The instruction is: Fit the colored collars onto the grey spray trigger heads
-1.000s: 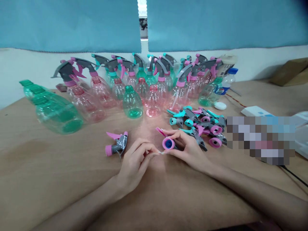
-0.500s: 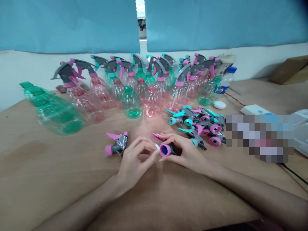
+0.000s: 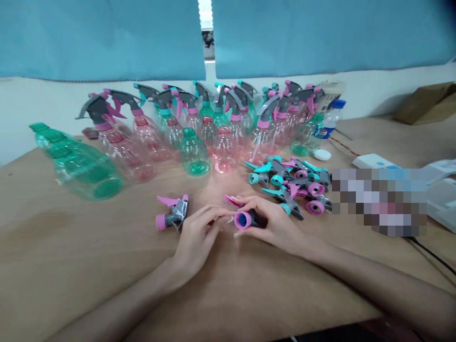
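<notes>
My right hand (image 3: 276,221) is closed around a spray trigger head (image 3: 257,218) with a pink collar. The collar's open end faces left and towards me, and it looks blue inside. My left hand (image 3: 201,230) is just left of the collar, thumb and fingers drawn together. A small white piece (image 3: 230,220) shows as a thin curved sliver at its fingertips, close to the collar rim. Beside my left hand, another grey and pink trigger head (image 3: 173,213) lies on the table. A heap of pink and teal trigger heads (image 3: 290,183) lies beyond my right hand.
Pink and green bottles, several with trigger heads fitted, stand along the back, including a topless green bottle (image 3: 194,154). Green bottles (image 3: 87,168) lie at left. At right are a white oval object (image 3: 322,155), a white box (image 3: 375,162), a cable and a blurred patch.
My left thumb has drawn back from the collar. The white piece showed as a rounder shape before and is a thin sliver now. My right hand keeps its hold on the trigger head.
</notes>
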The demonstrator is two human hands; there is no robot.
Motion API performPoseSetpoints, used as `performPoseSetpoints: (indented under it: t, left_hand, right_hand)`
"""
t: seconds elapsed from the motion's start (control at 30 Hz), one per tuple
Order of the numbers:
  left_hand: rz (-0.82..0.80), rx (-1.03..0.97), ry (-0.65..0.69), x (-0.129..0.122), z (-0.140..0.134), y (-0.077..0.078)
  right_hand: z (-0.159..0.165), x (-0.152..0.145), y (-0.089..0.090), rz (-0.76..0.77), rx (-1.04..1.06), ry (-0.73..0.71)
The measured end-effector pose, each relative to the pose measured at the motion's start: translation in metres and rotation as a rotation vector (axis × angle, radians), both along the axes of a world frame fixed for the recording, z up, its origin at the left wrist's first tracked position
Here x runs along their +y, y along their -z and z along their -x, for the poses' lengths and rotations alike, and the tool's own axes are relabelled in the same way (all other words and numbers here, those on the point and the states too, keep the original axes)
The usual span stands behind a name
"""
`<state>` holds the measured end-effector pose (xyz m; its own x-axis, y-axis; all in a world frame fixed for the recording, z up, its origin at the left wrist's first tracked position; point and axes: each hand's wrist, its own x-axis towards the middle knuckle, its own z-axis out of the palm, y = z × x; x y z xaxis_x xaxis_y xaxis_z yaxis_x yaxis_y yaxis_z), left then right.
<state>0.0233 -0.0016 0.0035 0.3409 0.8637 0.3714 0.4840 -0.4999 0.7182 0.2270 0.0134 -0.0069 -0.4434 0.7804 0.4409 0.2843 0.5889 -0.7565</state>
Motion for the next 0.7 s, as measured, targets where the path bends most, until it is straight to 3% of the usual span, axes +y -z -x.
performPoseSetpoints:
  t: [0.23, 0.37, 0.57, 0.7]
  left_hand:
    - [0.038, -0.105, -0.024, 0.0, -0.003, 0.002]
    - [-0.007, -0.107, -0.058, -0.001, -0.004, 0.002]
    - [-0.075, -0.177, -0.077, -0.003, -0.005, 0.0]
    - [-0.026, -0.237, -0.1, -0.01, -0.009, -0.003]
  right_hand:
    - [-0.001, -0.001, 0.004, 0.131, 0.114, 0.136]
    - [0.0, -0.001, 0.006, 0.183, 0.172, 0.122]
    - [0.0, -0.001, 0.001, 0.006, 0.046, 0.134]
    - [-0.001, -0.001, -0.001, -0.092, -0.045, 0.191]
